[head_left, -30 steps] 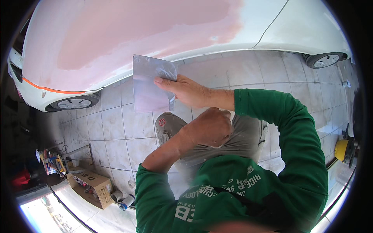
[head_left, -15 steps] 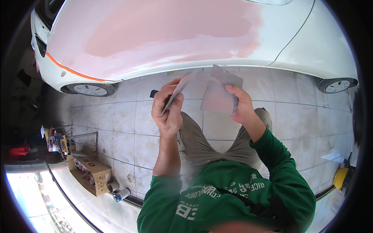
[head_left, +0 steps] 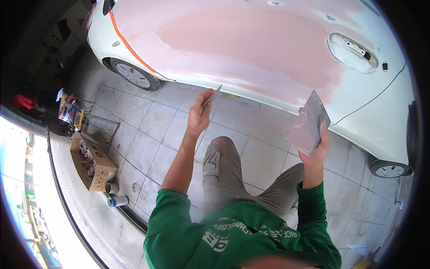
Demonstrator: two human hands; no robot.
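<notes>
My left hand [head_left: 198,115] grips a thin flat blade [head_left: 214,94], seen nearly edge-on, below the white car's pink-filled door [head_left: 237,40]. Out to the right, my right hand [head_left: 317,151] holds a square metal plate [head_left: 307,123] by its edge, with the thumb on its face and pinkish paste smeared over part of it. From this overhead view the plate overlaps the door's lower edge; I cannot tell whether they touch. The two hands are apart, one either side of my knees.
The car's wheels [head_left: 134,76] rest on the tiled floor [head_left: 152,121]. To my left are a cardboard box [head_left: 101,172], a can [head_left: 117,201], assorted tools [head_left: 71,110] and another white panel [head_left: 76,206]. The door has a handle recess [head_left: 342,49].
A second blade has come into my left hand. My hands have moved apart, the plate going rightward, and the view has turned, showing more of the door and its handle recess.
</notes>
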